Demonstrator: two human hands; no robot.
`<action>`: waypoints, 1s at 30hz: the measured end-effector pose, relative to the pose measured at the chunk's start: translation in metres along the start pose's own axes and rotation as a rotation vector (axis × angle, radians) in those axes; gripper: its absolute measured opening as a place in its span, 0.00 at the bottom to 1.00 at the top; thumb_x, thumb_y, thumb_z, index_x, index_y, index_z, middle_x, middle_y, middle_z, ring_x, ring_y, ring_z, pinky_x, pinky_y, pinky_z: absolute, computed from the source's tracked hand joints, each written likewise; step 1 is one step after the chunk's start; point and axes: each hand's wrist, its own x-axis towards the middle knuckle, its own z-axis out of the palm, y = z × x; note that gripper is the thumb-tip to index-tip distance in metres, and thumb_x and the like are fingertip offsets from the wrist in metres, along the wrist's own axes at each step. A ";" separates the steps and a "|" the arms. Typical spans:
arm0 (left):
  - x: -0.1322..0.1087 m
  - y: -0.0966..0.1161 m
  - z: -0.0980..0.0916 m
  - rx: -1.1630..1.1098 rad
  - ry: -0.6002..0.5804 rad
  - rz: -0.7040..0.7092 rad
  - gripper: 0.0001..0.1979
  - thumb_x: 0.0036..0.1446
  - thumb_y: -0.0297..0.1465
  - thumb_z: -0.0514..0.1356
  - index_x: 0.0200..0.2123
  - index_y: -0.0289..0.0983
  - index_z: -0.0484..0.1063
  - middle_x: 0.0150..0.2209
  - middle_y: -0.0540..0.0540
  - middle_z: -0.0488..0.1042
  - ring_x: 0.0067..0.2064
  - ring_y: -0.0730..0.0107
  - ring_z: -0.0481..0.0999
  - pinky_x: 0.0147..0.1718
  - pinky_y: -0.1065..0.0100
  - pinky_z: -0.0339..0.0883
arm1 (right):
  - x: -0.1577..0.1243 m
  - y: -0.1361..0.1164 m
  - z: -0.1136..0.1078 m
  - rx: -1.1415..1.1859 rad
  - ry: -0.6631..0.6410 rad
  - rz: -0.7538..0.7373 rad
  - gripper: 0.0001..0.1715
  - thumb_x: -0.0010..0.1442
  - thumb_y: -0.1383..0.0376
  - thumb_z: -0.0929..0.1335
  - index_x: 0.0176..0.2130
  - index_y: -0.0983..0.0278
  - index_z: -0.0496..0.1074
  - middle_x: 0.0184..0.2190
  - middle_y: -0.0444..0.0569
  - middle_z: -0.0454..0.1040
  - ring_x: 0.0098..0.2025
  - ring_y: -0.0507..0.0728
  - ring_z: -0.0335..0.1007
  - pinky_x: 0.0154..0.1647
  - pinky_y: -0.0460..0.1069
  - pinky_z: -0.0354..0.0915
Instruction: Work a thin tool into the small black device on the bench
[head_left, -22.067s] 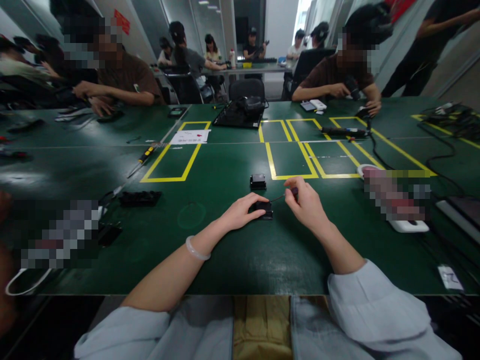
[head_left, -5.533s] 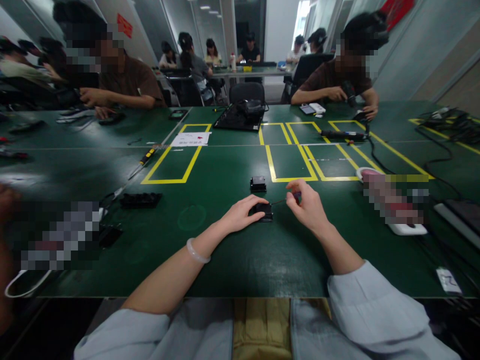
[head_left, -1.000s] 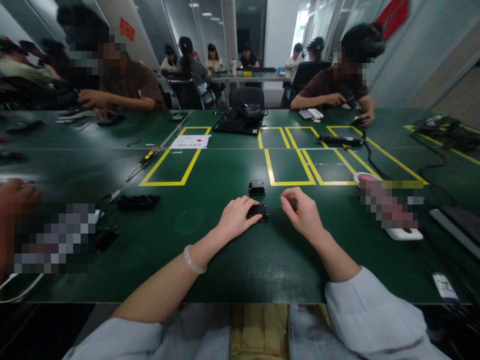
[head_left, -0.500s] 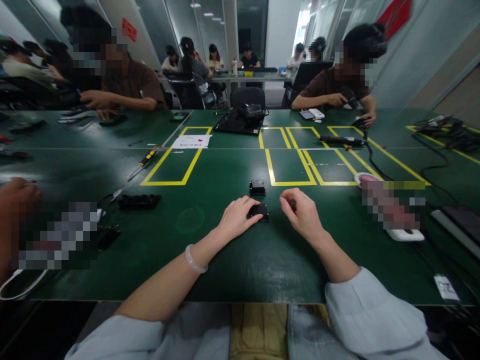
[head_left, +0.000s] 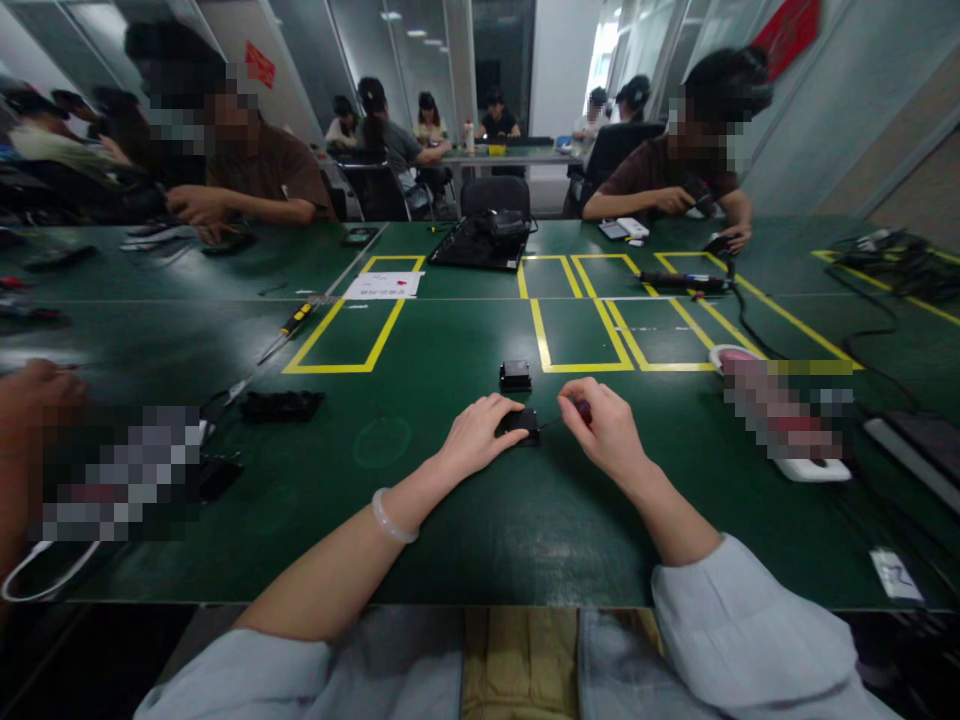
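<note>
A small flat black part lies on the green table, and my left hand grips its left side between thumb and fingers. My right hand is closed around the dark handle of a screwdriver. Its thin shaft points left, and the tip reaches the right edge of the black part. Whether the tip sits in a screw is too small to tell. Just beyond my left hand stands a black box-shaped part, which neither hand touches.
A black slotted piece lies to the left, near a yellow-and-black screwdriver. Power strips with cables stand on both sides. Yellow tape outlines mark the green table. Farther back are a black tray, an electric screwdriver and co-workers.
Both hands keep their places on the black part and the screwdriver. The whole view has shifted very slightly; nothing was taken up or let go.
</note>
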 end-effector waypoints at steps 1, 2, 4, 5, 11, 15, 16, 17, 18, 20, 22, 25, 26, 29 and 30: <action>0.000 0.000 0.000 -0.003 0.001 0.003 0.16 0.62 0.40 0.57 0.50 0.40 0.68 0.44 0.46 0.71 0.47 0.61 0.70 0.46 0.61 0.66 | 0.000 0.000 0.000 -0.006 0.000 -0.001 0.10 0.66 0.60 0.60 0.37 0.62 0.67 0.29 0.48 0.72 0.29 0.54 0.65 0.33 0.49 0.61; 0.000 0.000 0.000 -0.007 0.002 0.004 0.16 0.62 0.41 0.57 0.50 0.40 0.68 0.45 0.46 0.71 0.47 0.61 0.70 0.46 0.61 0.66 | 0.000 0.000 0.000 -0.014 0.002 -0.004 0.10 0.66 0.60 0.60 0.37 0.62 0.67 0.28 0.47 0.72 0.29 0.54 0.65 0.33 0.48 0.61; 0.000 0.001 -0.001 -0.010 -0.008 -0.004 0.16 0.62 0.41 0.57 0.50 0.41 0.67 0.45 0.46 0.71 0.47 0.61 0.70 0.46 0.61 0.67 | 0.001 0.000 0.000 -0.041 0.002 -0.011 0.11 0.66 0.60 0.60 0.37 0.62 0.68 0.27 0.46 0.71 0.28 0.54 0.64 0.33 0.48 0.60; 0.000 0.001 -0.001 -0.011 -0.012 -0.008 0.16 0.62 0.41 0.57 0.50 0.41 0.67 0.45 0.46 0.71 0.47 0.61 0.71 0.46 0.61 0.67 | 0.001 0.000 0.000 -0.058 0.002 -0.016 0.11 0.66 0.60 0.60 0.37 0.62 0.68 0.26 0.46 0.70 0.28 0.54 0.64 0.33 0.48 0.60; 0.000 0.001 -0.001 -0.008 -0.004 -0.014 0.16 0.62 0.41 0.57 0.49 0.40 0.67 0.44 0.46 0.71 0.46 0.61 0.71 0.45 0.62 0.67 | 0.001 -0.004 0.001 -0.142 0.018 -0.008 0.15 0.66 0.55 0.61 0.35 0.61 0.70 0.21 0.44 0.69 0.25 0.53 0.62 0.31 0.47 0.58; 0.000 -0.001 0.000 -0.009 0.007 -0.005 0.15 0.62 0.41 0.57 0.48 0.40 0.67 0.44 0.46 0.71 0.46 0.61 0.71 0.44 0.62 0.67 | 0.000 -0.008 0.004 -0.180 0.013 -0.009 0.17 0.66 0.54 0.61 0.34 0.61 0.70 0.21 0.44 0.70 0.24 0.53 0.63 0.30 0.47 0.57; 0.000 -0.002 0.001 -0.010 0.009 -0.002 0.15 0.62 0.41 0.57 0.49 0.40 0.67 0.44 0.46 0.71 0.46 0.61 0.71 0.44 0.62 0.67 | 0.000 -0.009 0.005 -0.190 0.012 -0.008 0.17 0.66 0.53 0.61 0.33 0.61 0.70 0.21 0.44 0.70 0.24 0.53 0.63 0.30 0.47 0.57; 0.000 -0.002 0.001 -0.011 0.009 0.001 0.15 0.62 0.41 0.57 0.49 0.40 0.67 0.44 0.46 0.71 0.46 0.61 0.71 0.44 0.62 0.67 | 0.000 -0.010 0.005 -0.195 0.011 -0.007 0.17 0.66 0.53 0.61 0.33 0.61 0.69 0.21 0.44 0.70 0.24 0.53 0.63 0.30 0.47 0.57; 0.000 -0.002 0.001 -0.011 0.010 0.004 0.15 0.62 0.41 0.57 0.49 0.40 0.67 0.44 0.46 0.71 0.46 0.61 0.71 0.44 0.62 0.67 | 0.001 -0.010 0.006 -0.193 0.009 -0.001 0.17 0.66 0.54 0.60 0.32 0.61 0.68 0.22 0.45 0.71 0.24 0.53 0.63 0.30 0.47 0.57; 0.000 -0.003 0.001 -0.011 0.009 0.006 0.15 0.62 0.41 0.57 0.49 0.40 0.67 0.44 0.46 0.71 0.46 0.61 0.71 0.44 0.62 0.67 | 0.002 -0.011 0.008 -0.170 0.000 0.024 0.16 0.67 0.55 0.59 0.34 0.61 0.67 0.24 0.46 0.72 0.25 0.54 0.65 0.30 0.48 0.57; 0.000 -0.003 0.001 -0.012 0.007 0.004 0.15 0.62 0.41 0.57 0.49 0.40 0.67 0.44 0.46 0.71 0.46 0.61 0.71 0.44 0.62 0.67 | 0.004 -0.011 0.010 -0.142 -0.020 0.052 0.13 0.67 0.57 0.58 0.36 0.62 0.65 0.27 0.48 0.73 0.27 0.55 0.68 0.30 0.48 0.58; 0.000 -0.003 0.000 -0.018 -0.001 0.005 0.16 0.62 0.41 0.57 0.50 0.40 0.67 0.44 0.46 0.71 0.46 0.61 0.71 0.44 0.62 0.67 | 0.007 -0.010 0.011 -0.143 -0.064 0.060 0.11 0.67 0.59 0.58 0.39 0.62 0.63 0.29 0.50 0.74 0.29 0.56 0.70 0.30 0.48 0.58; 0.001 -0.003 0.000 -0.021 -0.003 0.007 0.16 0.62 0.41 0.57 0.50 0.40 0.67 0.44 0.46 0.71 0.46 0.61 0.71 0.44 0.62 0.67 | 0.008 -0.010 0.011 -0.151 -0.084 0.056 0.10 0.67 0.60 0.57 0.39 0.62 0.62 0.29 0.50 0.73 0.29 0.57 0.70 0.30 0.48 0.58; 0.001 -0.004 0.001 -0.027 -0.008 0.006 0.16 0.62 0.41 0.57 0.50 0.40 0.67 0.44 0.46 0.71 0.47 0.60 0.71 0.45 0.61 0.67 | 0.010 -0.010 0.007 -0.174 -0.142 0.043 0.09 0.67 0.61 0.57 0.40 0.63 0.62 0.29 0.50 0.73 0.30 0.57 0.69 0.30 0.48 0.58; 0.001 -0.004 0.001 -0.027 -0.008 0.006 0.16 0.62 0.41 0.57 0.50 0.40 0.67 0.44 0.46 0.71 0.47 0.60 0.71 0.45 0.61 0.67 | 0.011 -0.011 0.006 -0.180 -0.160 0.037 0.09 0.67 0.62 0.57 0.40 0.63 0.62 0.29 0.50 0.73 0.30 0.57 0.69 0.31 0.48 0.58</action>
